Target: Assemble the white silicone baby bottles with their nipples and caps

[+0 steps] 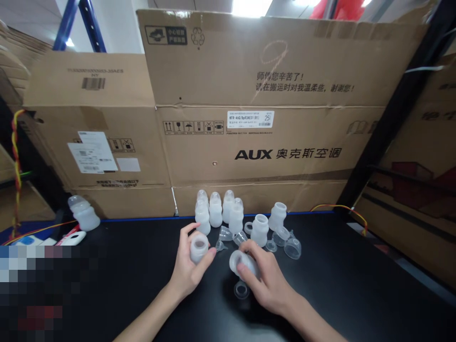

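My left hand [188,266] is closed around a small translucent white bottle [198,248], its open mouth facing up. My right hand [268,280] grips a clear plastic cap [242,262] between thumb and fingers, just right of that bottle. A clear ring piece [241,289] lies on the black table [142,275] right below my right thumb. Behind my hands stand several capped bottles [217,209] in a cluster, and two uncapped bottles [269,224] to their right. Loose clear caps and nipples [287,242] lie around them.
Large cardboard boxes [249,118] wall off the back of the table. A single capped bottle [83,213] stands at the far left near a white device [71,237] and coloured wires [16,156]. A black shelf post [392,114] rises on the right.
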A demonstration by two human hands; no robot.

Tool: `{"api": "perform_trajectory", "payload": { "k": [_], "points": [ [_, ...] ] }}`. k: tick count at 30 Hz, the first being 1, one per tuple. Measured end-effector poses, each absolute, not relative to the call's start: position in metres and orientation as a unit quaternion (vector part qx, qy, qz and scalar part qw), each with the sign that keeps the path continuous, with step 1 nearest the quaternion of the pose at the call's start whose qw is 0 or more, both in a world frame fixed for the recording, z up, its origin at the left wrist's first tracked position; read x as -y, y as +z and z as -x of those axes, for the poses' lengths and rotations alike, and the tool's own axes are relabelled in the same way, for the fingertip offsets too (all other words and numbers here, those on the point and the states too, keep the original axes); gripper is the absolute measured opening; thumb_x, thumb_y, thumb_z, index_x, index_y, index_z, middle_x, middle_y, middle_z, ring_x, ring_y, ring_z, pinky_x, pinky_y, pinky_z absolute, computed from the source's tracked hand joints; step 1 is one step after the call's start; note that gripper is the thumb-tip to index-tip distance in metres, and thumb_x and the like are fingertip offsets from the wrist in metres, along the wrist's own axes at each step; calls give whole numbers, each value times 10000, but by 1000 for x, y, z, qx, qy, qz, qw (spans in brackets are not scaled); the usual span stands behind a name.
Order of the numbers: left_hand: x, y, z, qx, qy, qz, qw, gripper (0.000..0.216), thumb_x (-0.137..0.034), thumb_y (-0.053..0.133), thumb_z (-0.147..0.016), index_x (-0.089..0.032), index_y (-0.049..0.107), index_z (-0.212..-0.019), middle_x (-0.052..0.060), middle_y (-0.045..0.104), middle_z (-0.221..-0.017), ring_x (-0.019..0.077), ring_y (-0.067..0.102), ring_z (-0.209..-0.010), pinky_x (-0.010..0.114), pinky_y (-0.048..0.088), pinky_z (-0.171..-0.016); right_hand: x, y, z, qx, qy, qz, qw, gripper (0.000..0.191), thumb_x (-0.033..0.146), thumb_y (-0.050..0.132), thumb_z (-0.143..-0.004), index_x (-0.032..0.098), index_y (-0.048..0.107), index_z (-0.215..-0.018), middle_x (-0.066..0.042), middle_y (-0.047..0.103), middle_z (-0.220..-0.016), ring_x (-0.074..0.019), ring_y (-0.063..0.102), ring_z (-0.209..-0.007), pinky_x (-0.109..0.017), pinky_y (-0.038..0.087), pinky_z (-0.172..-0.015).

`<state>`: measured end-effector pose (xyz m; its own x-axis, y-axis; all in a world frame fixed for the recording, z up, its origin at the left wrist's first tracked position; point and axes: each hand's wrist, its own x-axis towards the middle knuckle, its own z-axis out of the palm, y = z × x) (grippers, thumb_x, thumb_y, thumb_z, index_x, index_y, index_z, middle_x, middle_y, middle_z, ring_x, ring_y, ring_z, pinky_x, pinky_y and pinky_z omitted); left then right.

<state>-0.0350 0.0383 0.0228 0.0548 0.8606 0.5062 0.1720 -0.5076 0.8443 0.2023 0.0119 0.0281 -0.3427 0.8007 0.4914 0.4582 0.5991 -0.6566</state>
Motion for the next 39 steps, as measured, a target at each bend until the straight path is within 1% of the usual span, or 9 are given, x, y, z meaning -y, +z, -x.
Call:
{"api": "perform_trajectory", "payload": {
  "k": [5,9,12,17,21,26,31,34,39],
  "points": [
    [-41,18,39,-349,583,-633,372,605,-612,541,-951,-243,403,-1409,48,684,-968,227,627,-775,369,503,-720,-15,24,-205,767,212,424,433,329,409,347,-1080,269,496,-1338,-53,686,-1088,-227,665,-856,-376,500,-806],
    [-41,20,37,-376,562,-657,333,582,-507,640,-944,-268,393,-1414,2,653,-892,195,599,-728,335,485,-716,-14,19,-207,756,211,424,451,323,459,579,-969,239,474,-1180,-51,682,-1011,-233,649,-821,-361,521,-765],
    [-40,23,36,-397,539,-687,283,583,-445,674,-938,-272,373,-1406,-27,625,-843,179,576,-692,323,465,-714,-15,24,-206,767,217,413,441,224,432,467,-1050,244,580,-1098,-45,685,-969,-225,662,-839,-345,516,-775],
    [-37,29,42,-372,488,-747,255,528,-521,376,-1032,-264,335,-1491,18,678,-929,215,615,-726,348,450,-688,-15,27,-208,763,191,451,422,361,433,407,-1067,240,530,-1345,-71,694,-1085,-245,680,-883,-390,522,-821],
    [-36,34,42,-427,420,-786,155,579,-403,568,-979,-303,290,-1477,-3,700,-946,212,674,-722,352,496,-728,-16,25,-209,747,204,475,417,296,474,564,-1004,226,530,-1163,-44,711,-944,-235,666,-773,-361,524,-739],
    [-41,34,41,-470,356,-807,39,657,-324,715,-854,-322,345,-1397,-1,731,-989,256,757,-790,369,548,-732,-21,28,-210,739,207,480,425,353,441,353,-1105,278,591,-1308,-80,741,-1223,-285,691,-1155,-432,502,-982],
    [-43,35,45,-465,305,-831,-23,427,-257,680,-846,-283,496,-1231,49,752,-1111,299,758,-983,413,562,-810,-22,29,-213,716,189,541,398,363,506,569,-998,227,500,-1221,-40,741,-925,-271,711,-776,-386,519,-739],
    [-42,35,46,-455,292,-840,-31,374,-198,639,-856,-270,536,-1208,46,743,-1093,278,744,-950,403,551,-807,-23,32,-213,739,178,521,388,311,511,431,-1070,257,606,-1108,-39,751,-983,-266,725,-873,-381,506,-803],
    [-43,33,46,-446,327,-833,-7,366,-161,622,-840,-269,557,-1183,29,720,-1037,264,710,-900,385,517,-791,-25,35,-216,735,157,550,365,457,491,266,-1112,293,543,-1417,-50,779,-1094,-290,746,-987,-389,494,-828]
  ]
}}
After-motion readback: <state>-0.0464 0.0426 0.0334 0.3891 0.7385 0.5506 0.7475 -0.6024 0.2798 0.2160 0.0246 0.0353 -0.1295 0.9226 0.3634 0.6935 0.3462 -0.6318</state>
